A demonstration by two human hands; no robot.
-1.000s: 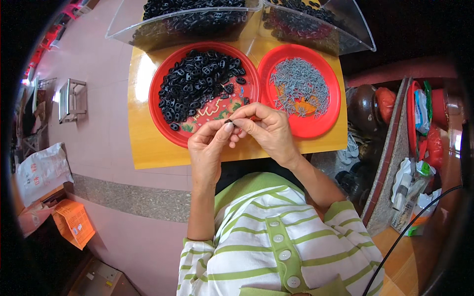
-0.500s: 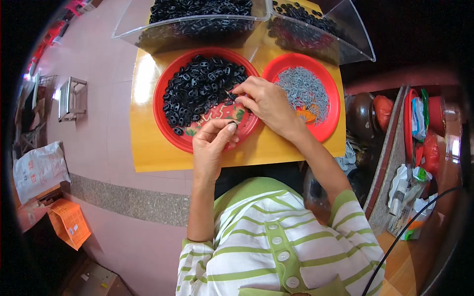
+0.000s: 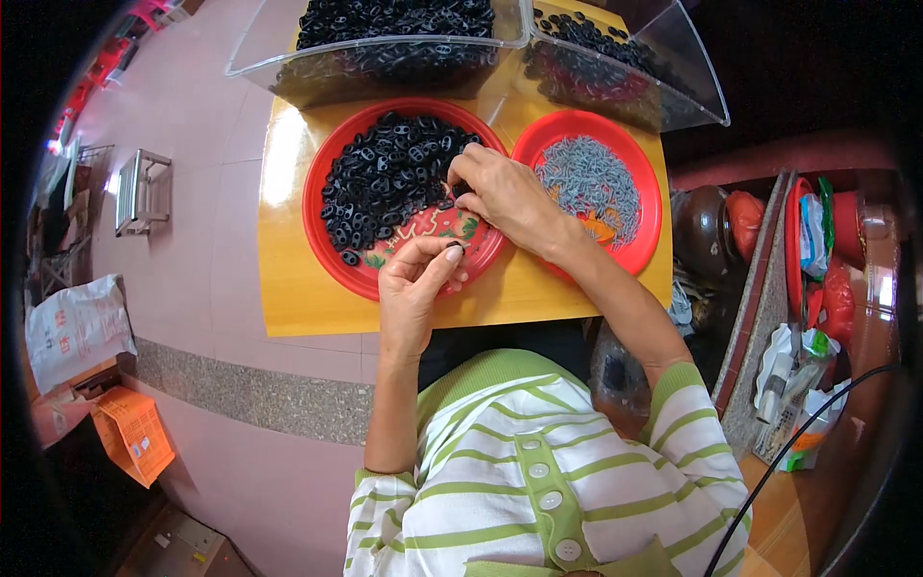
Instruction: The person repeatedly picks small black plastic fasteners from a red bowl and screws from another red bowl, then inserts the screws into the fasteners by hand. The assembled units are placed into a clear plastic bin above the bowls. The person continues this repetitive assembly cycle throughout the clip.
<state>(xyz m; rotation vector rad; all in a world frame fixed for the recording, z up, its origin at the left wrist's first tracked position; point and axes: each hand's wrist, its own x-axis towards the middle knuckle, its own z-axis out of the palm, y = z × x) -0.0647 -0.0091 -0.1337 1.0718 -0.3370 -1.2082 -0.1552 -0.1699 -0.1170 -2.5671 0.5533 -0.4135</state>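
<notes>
My left hand [image 3: 411, 288] is closed at the near edge of a red plate [image 3: 317, 236], pinching a small black plastic piece [image 3: 455, 244] between thumb and finger. At the plate's right side my right hand [image 3: 505, 197] has its thumb and fingertips drawn together around another black piece, partly hidden by the fingers. A heap of black oval pieces with two holes [image 3: 389, 173] fills the plate's far and left part. To the right stands a smaller red plate [image 3: 649, 202] of small grey screw-like parts [image 3: 586, 173], with an orange item [image 3: 598, 229] among them.
Two clear plastic bins, the left one [image 3: 385, 43] and the right one [image 3: 615, 77], stand at the back of the yellow table [image 3: 288, 298] with more black pieces inside. Beyond the table's right side are jars and bags [image 3: 745, 219]. A metal stool [image 3: 144, 192] stands on the floor at left.
My right fingertips have shifted slightly left and nearer at the edge of the heap, and closed more around a piece. The left hand keeps its pinch almost unmoved. The whole view has shifted slightly.
</notes>
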